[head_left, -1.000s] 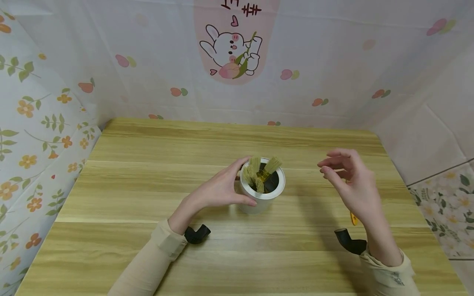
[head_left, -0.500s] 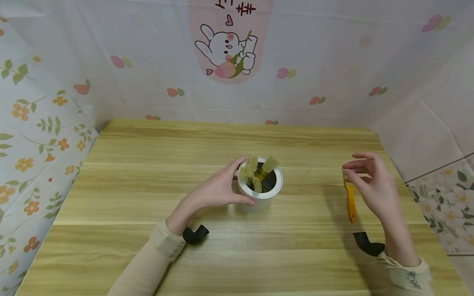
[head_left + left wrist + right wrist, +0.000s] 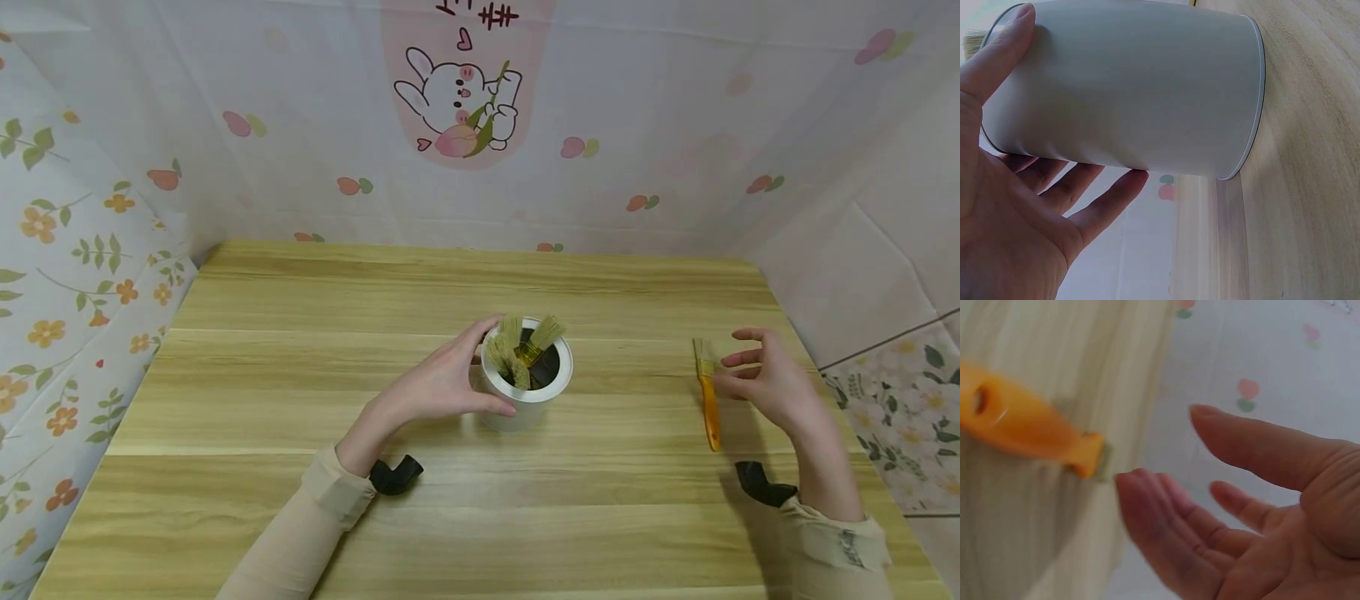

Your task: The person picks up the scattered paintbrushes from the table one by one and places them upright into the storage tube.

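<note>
My left hand [image 3: 442, 383] holds a white cylindrical can [image 3: 513, 414], thumb at the near side and fingers behind. Several bristle brushes [image 3: 548, 332] stand in the can, bristles up, their handles hidden inside. In the left wrist view the can's plain wall [image 3: 1129, 87] fills the space between thumb and fingers, its base at the wooden tabletop. An orange-handled paintbrush [image 3: 709, 408] lies on the right of the table, bristles pointing away. Just right of its bristle end is my right hand [image 3: 776, 383], thumb and fingers apart, with nothing between them in the right wrist view.
A wooden tabletop [image 3: 315, 367] spans the area under both hands. White printed cloth [image 3: 300, 125] hangs behind it, and a flowered cloth [image 3: 82, 350] borders the left side. Black curved pieces [image 3: 395, 476] sit at both wrists.
My right hand has moved right and toward the paintbrush, lowering beside it; the brush, mostly covered at first, now shows fully. The left hand and can stay in place.
</note>
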Tool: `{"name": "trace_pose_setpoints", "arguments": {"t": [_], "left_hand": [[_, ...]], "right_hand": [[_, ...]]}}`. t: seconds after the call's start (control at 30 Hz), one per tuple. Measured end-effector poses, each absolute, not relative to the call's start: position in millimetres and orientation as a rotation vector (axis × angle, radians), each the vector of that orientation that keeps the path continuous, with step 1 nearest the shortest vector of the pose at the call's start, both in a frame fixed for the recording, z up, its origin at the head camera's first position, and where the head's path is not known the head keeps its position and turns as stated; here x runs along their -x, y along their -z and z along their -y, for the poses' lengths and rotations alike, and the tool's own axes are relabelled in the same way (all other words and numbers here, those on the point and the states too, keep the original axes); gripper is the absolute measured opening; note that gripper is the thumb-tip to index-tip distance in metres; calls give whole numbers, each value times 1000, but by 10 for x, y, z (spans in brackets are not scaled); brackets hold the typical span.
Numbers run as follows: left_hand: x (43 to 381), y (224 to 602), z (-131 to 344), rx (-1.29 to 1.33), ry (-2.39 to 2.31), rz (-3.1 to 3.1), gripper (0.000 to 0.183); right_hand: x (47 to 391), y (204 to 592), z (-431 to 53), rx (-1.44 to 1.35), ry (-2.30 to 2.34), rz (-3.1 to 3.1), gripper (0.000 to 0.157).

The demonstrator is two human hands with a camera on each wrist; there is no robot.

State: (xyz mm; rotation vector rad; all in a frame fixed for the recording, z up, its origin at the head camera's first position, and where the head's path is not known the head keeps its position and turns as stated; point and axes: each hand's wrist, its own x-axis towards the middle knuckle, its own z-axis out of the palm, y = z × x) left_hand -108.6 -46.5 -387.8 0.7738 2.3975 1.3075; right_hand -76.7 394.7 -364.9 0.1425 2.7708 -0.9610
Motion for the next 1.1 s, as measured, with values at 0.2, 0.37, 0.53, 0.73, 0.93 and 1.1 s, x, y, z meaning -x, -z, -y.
{"name": "trace_pose_setpoints", "arguments": {"t": [0.2,0.37,0.53,0.73,0.93,1.1], "left_hand": [[1085,3877,472,-775,-1299,-2401,113],[1085,3870,474,-784,-1303,-2397,115],[1092,3873,479,-784,-1302,-2394,116],[1097,3873,489,-790,-1314,-2400,115],[1092,3874,490,-796,-1311,-2412,114],[1098,3880,479,-802,-1322,-2396,111]], "right_hand": [[811,3805,-4027,-239,913,-2660,86],[822,3862,-4021,-255,934,-2617,91],[848,3927,-4003,-273,934,-2617,91],[886,3965,-3985,-274,882,-2637,88],[903,3989,-3972,-275,862,-2653,89],[889,3965,-3949,-261,893,-2669,84]]}}
